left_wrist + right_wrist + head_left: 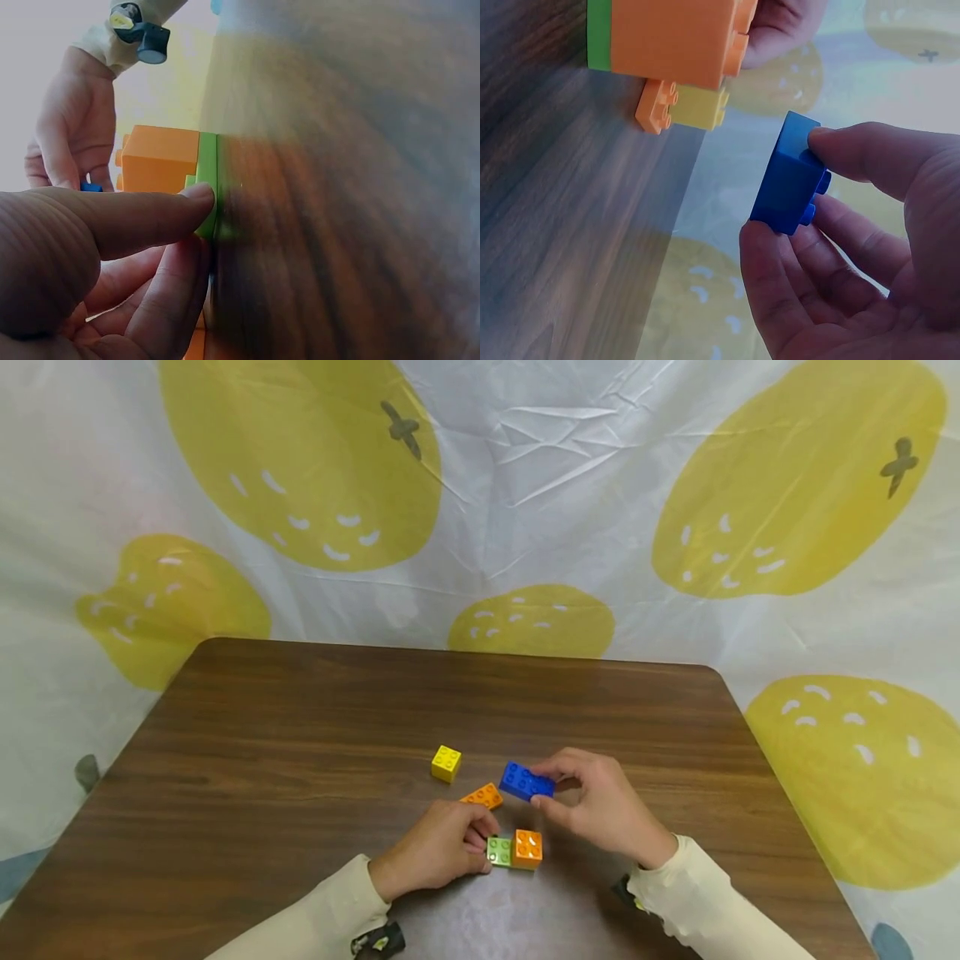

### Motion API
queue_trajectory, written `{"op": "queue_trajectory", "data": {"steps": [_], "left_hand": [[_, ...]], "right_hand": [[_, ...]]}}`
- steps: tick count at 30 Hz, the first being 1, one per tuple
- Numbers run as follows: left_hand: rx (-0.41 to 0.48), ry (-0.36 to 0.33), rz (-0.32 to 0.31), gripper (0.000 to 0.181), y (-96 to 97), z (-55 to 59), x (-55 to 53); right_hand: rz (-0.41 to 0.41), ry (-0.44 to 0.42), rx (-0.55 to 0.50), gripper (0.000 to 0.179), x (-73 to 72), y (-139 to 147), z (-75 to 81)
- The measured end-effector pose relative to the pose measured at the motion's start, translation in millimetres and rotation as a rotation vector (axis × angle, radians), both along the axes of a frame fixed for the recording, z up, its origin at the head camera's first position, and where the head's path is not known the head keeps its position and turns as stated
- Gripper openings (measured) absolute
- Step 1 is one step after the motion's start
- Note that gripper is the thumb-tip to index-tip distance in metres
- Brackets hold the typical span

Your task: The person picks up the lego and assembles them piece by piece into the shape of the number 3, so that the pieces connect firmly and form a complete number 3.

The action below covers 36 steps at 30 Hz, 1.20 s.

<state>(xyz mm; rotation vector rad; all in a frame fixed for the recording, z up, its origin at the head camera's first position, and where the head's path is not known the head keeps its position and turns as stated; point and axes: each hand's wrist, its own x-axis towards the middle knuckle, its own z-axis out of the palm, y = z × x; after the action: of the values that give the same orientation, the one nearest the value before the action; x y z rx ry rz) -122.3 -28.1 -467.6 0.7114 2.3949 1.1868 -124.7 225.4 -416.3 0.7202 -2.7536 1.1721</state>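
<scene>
Between the thumb and fingers of my right hand (603,802) is a blue toy brick (519,782), studs up and raised off the table. In the right wrist view the thumb presses one side of the blue brick (791,176). My left hand (438,847) pinches the left end of a flat green brick (498,850) on the table. A square orange brick (527,849) stands on the green one's right end. Behind my left fingers lies a flat orange brick (483,796), partly hidden by the hand.
A small yellow brick (446,763) sits farther back on the brown wooden table (315,727). Behind the table's far edge hangs a white cloth (555,527) printed with large yellow fruit.
</scene>
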Motion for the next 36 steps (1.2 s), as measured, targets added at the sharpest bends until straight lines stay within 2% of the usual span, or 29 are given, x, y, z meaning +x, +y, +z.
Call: {"op": "queue_trajectory", "data": {"steps": [9, 19, 26, 36], "left_hand": [[0.006, -0.003, 0.004, 0.031, -0.4, 0.2, 0.0], [0.034, 0.044, 0.026, 0.037, -1.3, 0.5, 1.2], [0.097, 0.032, 0.062, 0.047, -3.8, -0.5, 4.0], [0.138, 0.001, 0.049, 0.058, -7.8, 2.6, 7.4]], "right_hand": [[0.039, 0.024, 0.012, 0.034, 8.1, 0, 1.5], [0.071, 0.021, 0.004, 0.032, 15.7, -1, -1.2], [0.086, 0.029, -0.014, 0.031, 19.7, -2, -3.3], [0.115, 0.032, -0.039, 0.031, 27.5, -4, -11.9]]}}
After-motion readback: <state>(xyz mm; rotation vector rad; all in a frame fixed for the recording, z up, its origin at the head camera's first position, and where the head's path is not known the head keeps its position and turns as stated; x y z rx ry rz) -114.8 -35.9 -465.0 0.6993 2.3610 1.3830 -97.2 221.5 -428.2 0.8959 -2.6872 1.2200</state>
